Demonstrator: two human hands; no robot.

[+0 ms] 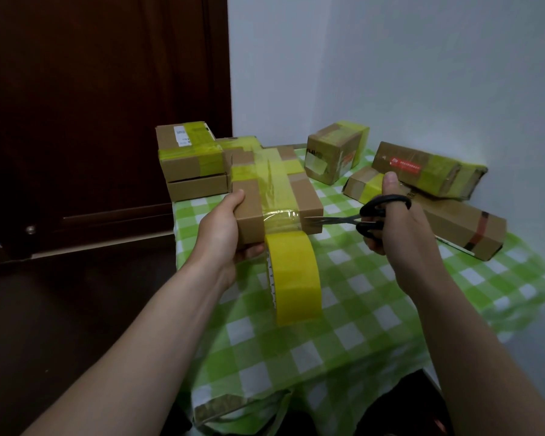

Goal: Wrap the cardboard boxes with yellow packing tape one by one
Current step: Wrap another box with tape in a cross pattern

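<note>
My left hand grips the near left corner of a flat cardboard box crossed with yellow tape, held above the table. A yellow tape roll hangs from the box's near edge by its strip. My right hand holds black scissors, fingers through the handles. The blades point left and reach the tape at the box's near right edge.
A green and white checked cloth covers the table. Taped boxes are stacked at the back left. Another stands at the back centre, and several lie at the right. A dark door is on the left.
</note>
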